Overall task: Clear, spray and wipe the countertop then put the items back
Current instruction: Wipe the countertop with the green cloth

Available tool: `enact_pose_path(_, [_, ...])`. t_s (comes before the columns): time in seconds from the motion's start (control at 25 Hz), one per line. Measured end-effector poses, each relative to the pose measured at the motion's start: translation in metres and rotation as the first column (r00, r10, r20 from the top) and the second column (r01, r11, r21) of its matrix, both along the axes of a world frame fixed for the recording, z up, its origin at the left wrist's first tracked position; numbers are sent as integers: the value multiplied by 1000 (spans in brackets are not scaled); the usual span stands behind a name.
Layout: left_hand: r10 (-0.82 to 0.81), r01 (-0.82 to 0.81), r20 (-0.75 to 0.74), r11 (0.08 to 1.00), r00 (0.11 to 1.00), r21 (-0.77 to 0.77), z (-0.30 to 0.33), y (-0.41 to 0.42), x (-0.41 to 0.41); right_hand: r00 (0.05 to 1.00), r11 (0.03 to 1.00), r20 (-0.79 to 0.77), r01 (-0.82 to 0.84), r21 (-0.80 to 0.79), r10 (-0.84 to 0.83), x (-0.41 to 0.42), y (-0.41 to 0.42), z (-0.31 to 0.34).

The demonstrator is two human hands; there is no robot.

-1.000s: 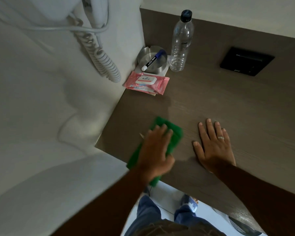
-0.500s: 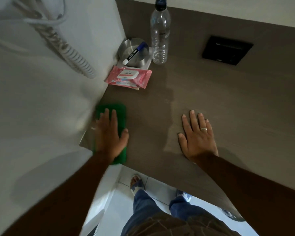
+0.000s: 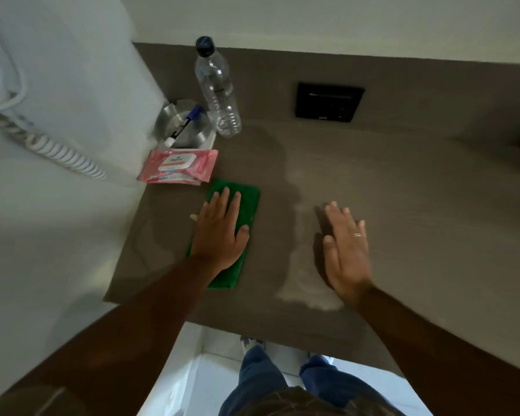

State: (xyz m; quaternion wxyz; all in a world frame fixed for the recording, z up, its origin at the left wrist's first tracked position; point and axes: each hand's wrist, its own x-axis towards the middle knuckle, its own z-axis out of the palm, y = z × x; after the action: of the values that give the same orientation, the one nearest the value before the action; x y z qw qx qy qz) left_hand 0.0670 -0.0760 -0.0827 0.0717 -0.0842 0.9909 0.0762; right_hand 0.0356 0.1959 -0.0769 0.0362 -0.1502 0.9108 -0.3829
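Cloth (image 3: 243, 205) under left hand (image 3: 219, 232) — countertop (image 3: 403, 190) rightward bare

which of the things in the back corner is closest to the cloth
The pink wet wipes pack. It lies just beyond the green cloth's far edge, while the metal ashtray with the marker and the upright water bottle sit farther back.

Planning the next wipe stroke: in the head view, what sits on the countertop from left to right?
Wet wipes pack → left hand flat on the green cloth → right hand → black wall socket.
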Motion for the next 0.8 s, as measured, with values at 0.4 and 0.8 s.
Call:
enact_pose_path(0.4, [-439, 350, 155, 847, 885, 401, 24, 214, 3, 871, 870, 41, 491, -51, -489, 84, 79, 35])
enact_pose_path(0.8, [-172, 172, -2, 985, 985, -12, 4, -28, -5, 882, 713, 25, 364, 599, -471, 16, -9, 6])
